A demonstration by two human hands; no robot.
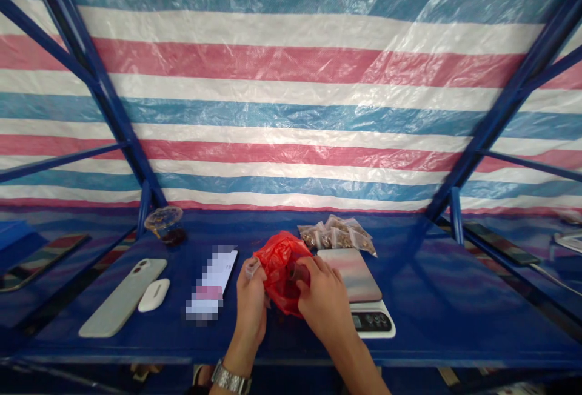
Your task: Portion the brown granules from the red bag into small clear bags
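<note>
My left hand point(251, 301) is closed on the left edge of a red plastic bag point(278, 271) and also pinches what looks like a small clear bag at its fingertips. My right hand point(322, 298) reaches into the mouth of the red bag with its fingers curled; what they grip inside is hidden. The bag sits on the blue table point(431, 304), just left of a small digital scale point(359, 289). A metal watch is on my left wrist.
Several small clear packets of brown bits point(336, 234) lie behind the scale. A lit phone point(213, 285), a white earbud case point(154, 294) and a face-down grey phone point(123, 297) lie to the left. A clear cup point(164, 224) stands at the back left. Blue frame bars rise on both sides.
</note>
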